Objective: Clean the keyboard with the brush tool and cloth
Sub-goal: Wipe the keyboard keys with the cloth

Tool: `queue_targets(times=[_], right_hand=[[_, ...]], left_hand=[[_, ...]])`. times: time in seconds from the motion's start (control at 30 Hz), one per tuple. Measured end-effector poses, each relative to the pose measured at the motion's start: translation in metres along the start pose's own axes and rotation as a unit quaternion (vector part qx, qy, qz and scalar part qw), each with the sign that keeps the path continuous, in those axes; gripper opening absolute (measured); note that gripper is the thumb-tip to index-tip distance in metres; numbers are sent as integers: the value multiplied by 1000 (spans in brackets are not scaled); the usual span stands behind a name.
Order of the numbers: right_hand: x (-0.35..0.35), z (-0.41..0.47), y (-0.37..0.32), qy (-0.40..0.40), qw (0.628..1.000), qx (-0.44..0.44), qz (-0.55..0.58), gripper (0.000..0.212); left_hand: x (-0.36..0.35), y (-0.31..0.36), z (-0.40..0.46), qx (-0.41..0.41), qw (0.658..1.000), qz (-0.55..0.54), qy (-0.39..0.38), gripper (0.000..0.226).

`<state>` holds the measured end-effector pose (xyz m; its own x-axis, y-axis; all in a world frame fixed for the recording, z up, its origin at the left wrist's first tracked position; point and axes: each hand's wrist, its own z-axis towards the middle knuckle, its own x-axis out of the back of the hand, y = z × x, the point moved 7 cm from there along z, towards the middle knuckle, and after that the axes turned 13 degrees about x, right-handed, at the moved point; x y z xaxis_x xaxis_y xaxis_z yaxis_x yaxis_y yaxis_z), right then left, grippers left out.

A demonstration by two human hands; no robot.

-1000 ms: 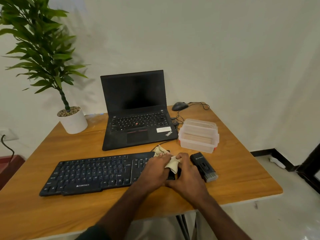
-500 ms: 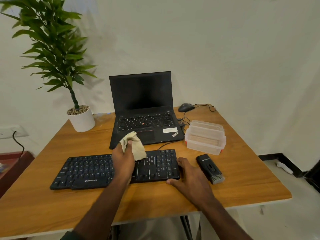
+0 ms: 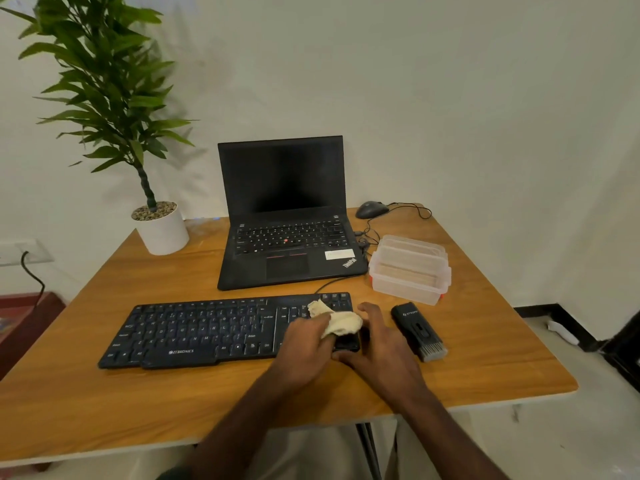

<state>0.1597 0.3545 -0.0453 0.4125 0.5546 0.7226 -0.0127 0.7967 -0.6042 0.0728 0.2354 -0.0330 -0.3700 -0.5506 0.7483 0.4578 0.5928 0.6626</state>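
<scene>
Your left hand (image 3: 304, 341) gripped the cloth (image 3: 337, 320) on the keyboard (image 3: 207, 330). Your right hand (image 3: 377, 344), fingers spread, steadied its right end; brush tool (image 3: 419, 330) beside it.

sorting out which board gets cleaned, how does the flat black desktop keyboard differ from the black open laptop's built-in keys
The flat black desktop keyboard is wider, with a number pad at its right end; the black open laptop has a narrower key block. The desktop keyboard has a beige cloth on it, gripped by the left hand, with the right hand steadying its end; the laptop is untouched. Both are black and sit on the wooden table.
</scene>
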Motion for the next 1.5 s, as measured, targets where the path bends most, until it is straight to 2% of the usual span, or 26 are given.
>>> queue_targets(times=[0.07, 0.1, 0.2, 0.27, 0.3, 0.37, 0.43, 0.5, 0.67, 0.77, 0.83, 0.93, 1.17, 1.27, 1.33, 1.37, 1.4, 1.43, 1.5], right_hand=[[-3, -1, 0, -7, 1000, 12, -10, 84], [-5, -2, -1, -12, 999, 19, -24, 81], [-7, -4, -3, -20, 994, 49, -97, 76], [-14, -3, -11, -31, 984, 89, -152, 76], [-20, -2, -17, -41, 978, 110, -171, 76], [-36, 3, -33, -52, 970, 152, -184, 73], [-52, 12, -52, -54, 964, 185, -181, 68], [-68, 22, -72, -55, 958, 219, -178, 63], [-110, 33, -92, -94, 946, 251, -185, 63], [-111, 33, -89, -73, 949, 250, -180, 63], [-114, 31, -87, -65, 947, 250, -192, 59], [-116, 30, -84, -59, 948, 249, -191, 58], [-106, 34, -78, -45, 948, 244, -198, 53], [-85, 29, -66, -39, 945, 264, -191, 51], [-68, 24, -52, -34, 947, 272, -169, 50], [-61, 21, -46, -31, 949, 274, -156, 51], [-56, 18, -41, -30, 950, 276, -146, 51], [-53, 16, -38, -28, 949, 279, -141, 51], [-51, 13, -37, -18, 947, 288, -143, 51]], left_hand=[[17, -16, 0, 81, 983, -164, -5, 19], [27, -26, -1, 117, 961, -250, 9, 17], [59, -56, -8, 204, 853, -470, 100, 14], [85, -80, -17, 228, 791, -545, 157, 13], [99, -96, -23, 238, 780, -547, 190, 14], [133, -134, -37, 258, 787, -489, 274, 20], [170, -165, -52, 264, 813, -379, 354, 26], [200, -181, -68, 247, 829, -298, 405, 29], [230, -211, -88, 247, 853, -117, 445, 27], [232, -221, -88, 239, 853, -83, 457, 35], [221, -223, -80, 254, 869, -51, 422, 30], [181, -213, -58, 248, 919, 95, 293, 35], [130, -156, -37, 194, 945, 208, 162, 53], [109, -134, -41, 122, 969, 175, 122, 53], [105, -127, -45, 87, 987, 67, 116, 41], [108, -127, -47, 96, 988, -29, 117, 32], [112, -129, -49, 124, 975, -147, 115, 26], [117, -135, -51, 165, 941, -266, 125, 22], [134, -156, -59, 260, 830, -455, 190, 15]])
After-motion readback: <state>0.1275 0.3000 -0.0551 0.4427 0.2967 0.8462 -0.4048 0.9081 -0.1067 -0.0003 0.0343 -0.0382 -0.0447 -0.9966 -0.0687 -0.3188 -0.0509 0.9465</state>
